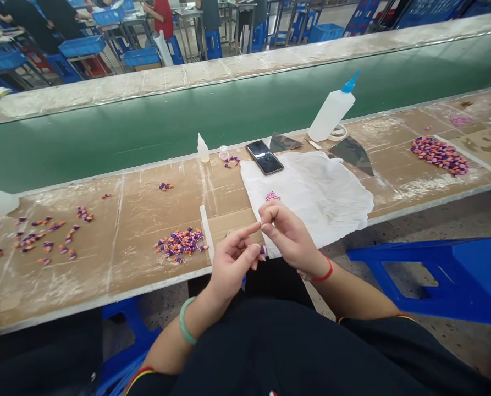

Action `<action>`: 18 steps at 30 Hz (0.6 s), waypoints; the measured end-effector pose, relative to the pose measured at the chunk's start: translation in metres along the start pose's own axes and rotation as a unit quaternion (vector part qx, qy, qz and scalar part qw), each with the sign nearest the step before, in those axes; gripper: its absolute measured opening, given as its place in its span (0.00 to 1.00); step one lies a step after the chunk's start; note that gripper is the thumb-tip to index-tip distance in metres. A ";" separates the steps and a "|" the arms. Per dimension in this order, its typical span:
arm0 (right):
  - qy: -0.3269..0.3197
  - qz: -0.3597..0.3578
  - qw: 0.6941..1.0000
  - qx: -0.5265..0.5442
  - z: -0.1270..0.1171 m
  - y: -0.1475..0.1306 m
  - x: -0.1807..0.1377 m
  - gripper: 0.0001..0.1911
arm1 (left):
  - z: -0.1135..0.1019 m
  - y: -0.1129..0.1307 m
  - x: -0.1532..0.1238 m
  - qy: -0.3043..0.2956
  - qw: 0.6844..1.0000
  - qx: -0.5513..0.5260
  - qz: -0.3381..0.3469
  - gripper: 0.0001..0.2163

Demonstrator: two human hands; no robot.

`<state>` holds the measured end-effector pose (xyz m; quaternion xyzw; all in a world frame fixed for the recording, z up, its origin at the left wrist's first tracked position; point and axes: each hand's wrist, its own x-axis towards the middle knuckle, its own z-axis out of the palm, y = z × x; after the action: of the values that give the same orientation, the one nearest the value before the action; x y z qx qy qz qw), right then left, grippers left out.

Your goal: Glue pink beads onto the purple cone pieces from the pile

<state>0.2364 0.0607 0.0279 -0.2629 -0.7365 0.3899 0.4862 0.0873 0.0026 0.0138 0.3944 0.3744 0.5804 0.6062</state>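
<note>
My left hand, a green bangle on its wrist, is closed with its index finger stretched towards the other hand. A small purple piece shows at its thumb and fingertips. My right hand, with a red cord bracelet, makes a pinch that meets the left index fingertip; whatever it pinches is too small to name. Just beyond the hands, tiny pink bits lie on a white cloth. To the left is a pile of small purple, orange and pink pieces, beside a white strip.
On the bench are a phone, a small dropper bottle, a large white bottle with a blue nozzle, and a tape roll. Another pile of pieces lies right. A blue stool stands nearby; people work behind.
</note>
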 end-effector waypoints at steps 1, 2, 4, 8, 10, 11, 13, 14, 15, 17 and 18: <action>0.004 -0.011 1.000 -0.004 0.002 0.001 -0.001 0.05 | 0.000 0.000 -0.001 0.003 1.000 -0.006 -0.006 0.22; 0.010 -0.022 1.000 -0.007 0.003 0.002 -0.001 0.05 | 0.000 0.001 -0.003 0.006 1.000 -0.013 -0.018 0.22; 0.021 -0.048 0.999 -0.009 0.002 0.005 -0.001 0.05 | -0.001 0.005 -0.004 0.011 0.998 -0.031 -0.058 0.23; -0.005 -0.122 0.992 -0.040 -0.004 0.005 0.001 0.13 | 0.002 0.015 -0.002 0.012 0.987 -0.107 -0.121 0.18; -0.004 -0.151 0.987 -0.057 -0.004 0.004 0.001 0.12 | 0.005 0.018 0.000 0.007 0.979 -0.147 -0.139 0.16; 0.010 -0.152 0.987 -0.054 -0.004 0.003 0.001 0.11 | 0.006 0.019 0.001 0.005 0.976 -0.160 -0.147 0.15; 0.041 -0.110 0.993 -0.013 0.000 0.002 -0.002 0.06 | 0.009 0.021 0.003 0.010 0.975 -0.163 -0.154 0.14; 0.051 -0.064 0.996 0.030 0.002 0.002 -0.004 0.04 | 0.010 0.021 0.004 0.016 0.977 -0.151 -0.151 0.14; 0.055 -0.005 0.995 0.088 0.005 0.001 -0.006 0.05 | 0.012 0.022 0.005 0.023 0.981 -0.132 -0.141 0.14; 0.053 0.121 0.966 0.221 0.011 -0.003 -0.009 0.10 | 0.014 0.022 0.006 0.040 0.991 -0.078 -0.102 0.14; 0.053 0.174 0.943 0.280 0.014 -0.005 -0.010 0.12 | 0.015 0.023 0.006 0.048 0.995 -0.043 -0.076 0.13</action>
<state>0.2272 0.0460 0.0238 -0.2606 -0.5135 0.6445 0.5030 0.0920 0.0086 0.0407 0.3096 0.4065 0.5665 0.6465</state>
